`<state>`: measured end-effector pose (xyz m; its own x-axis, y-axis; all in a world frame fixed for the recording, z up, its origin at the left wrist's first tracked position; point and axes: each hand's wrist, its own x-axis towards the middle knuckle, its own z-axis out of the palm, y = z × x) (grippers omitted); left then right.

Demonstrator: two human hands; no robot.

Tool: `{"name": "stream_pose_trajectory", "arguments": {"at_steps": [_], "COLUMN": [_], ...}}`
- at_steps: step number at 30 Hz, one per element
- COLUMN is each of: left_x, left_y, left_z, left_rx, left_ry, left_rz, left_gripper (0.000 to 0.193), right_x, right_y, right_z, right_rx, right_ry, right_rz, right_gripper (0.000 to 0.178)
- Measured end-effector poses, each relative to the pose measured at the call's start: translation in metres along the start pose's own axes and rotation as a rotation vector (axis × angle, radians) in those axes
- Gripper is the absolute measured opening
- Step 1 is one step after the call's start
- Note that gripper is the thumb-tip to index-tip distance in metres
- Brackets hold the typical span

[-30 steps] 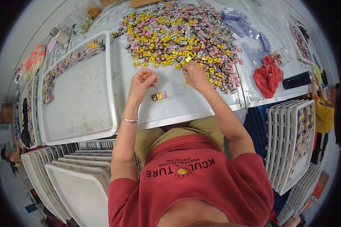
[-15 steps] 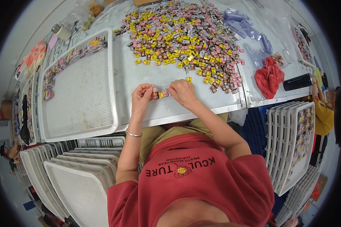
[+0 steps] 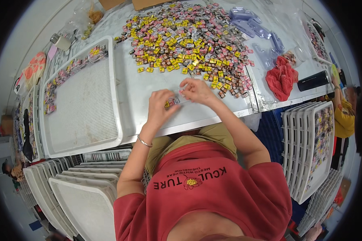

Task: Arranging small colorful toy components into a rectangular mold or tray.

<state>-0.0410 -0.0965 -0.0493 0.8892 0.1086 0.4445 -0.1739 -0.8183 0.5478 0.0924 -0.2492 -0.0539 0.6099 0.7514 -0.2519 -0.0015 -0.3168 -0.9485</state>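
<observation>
My left hand [image 3: 160, 107] curls round the left end of a short row of small square packets [image 3: 173, 101], yellow, pink and dark, at the table's near side. The row seems to sit in a clear strip or sleeve whose outline is hard to make out. Just to the right and slightly farther off, my right hand [image 3: 198, 91] is closed in a pinch on a small pinkish packet [image 3: 182, 93], held above the row's right end. Beyond both hands spreads a big heap of the same packets [image 3: 181, 44], mixed yellow, pink, brown and silver.
At left lies a white mesh tray [image 3: 84, 108] with packets lined along its far and left edges. A red cloth [image 3: 280, 80], a black cylinder [image 3: 313, 81] and purple clear plastic cases [image 3: 251, 25] sit at right. Stacked trays [image 3: 305, 148] stand below; a person in yellow [image 3: 344, 118] is far right.
My right hand has lifted a little off the row, now with a small packet in its fingertips. My left hand has shifted right and closed over the row's left end. The view has tilted slightly.
</observation>
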Motion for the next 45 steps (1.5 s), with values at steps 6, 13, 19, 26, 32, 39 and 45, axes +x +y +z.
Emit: {"name": "stream_pose_trajectory", "arguments": {"at_steps": [6, 13, 19, 26, 32, 39, 45], "left_x": [-0.016, -0.027, -0.013, -0.028, -0.041, -0.040, -0.034], "left_y": [0.002, 0.008, 0.026, -0.001, -0.002, -0.007, -0.004], "left_z": [0.005, -0.009, -0.020, 0.000, -0.004, -0.005, -0.004], "left_rx": [0.075, 0.103, -0.550, -0.026, -0.051, -0.064, -0.092], "left_ry": [-0.118, -0.102, -0.040, 0.155, 0.154, 0.144, 0.169], "left_rz": [0.073, 0.044, -0.454, -0.235, -0.301, -0.319, -0.347], "left_gripper": [0.031, 0.030, 0.049, 0.047, 0.047, 0.044, 0.044], "right_x": [-0.010, -0.024, -0.071, -0.156, -0.135, -0.142, -0.145], "right_y": [0.010, 0.008, -0.144, -0.274, -0.245, -0.240, -0.278], "right_z": [0.027, 0.052, 0.040, 0.054, 0.036, 0.073, 0.022], "right_rx": [-0.407, -0.796, 0.583, 0.800, 0.682, 0.582, 0.680], "right_ry": [0.175, 0.314, -0.275, -0.765, -0.639, -0.742, -0.842], "right_rz": [-0.206, -0.486, -0.404, -0.611, -0.994, -0.764, -0.517], "right_gripper": [0.012, 0.027, 0.047, 0.054, 0.078, 0.068, 0.068]}}
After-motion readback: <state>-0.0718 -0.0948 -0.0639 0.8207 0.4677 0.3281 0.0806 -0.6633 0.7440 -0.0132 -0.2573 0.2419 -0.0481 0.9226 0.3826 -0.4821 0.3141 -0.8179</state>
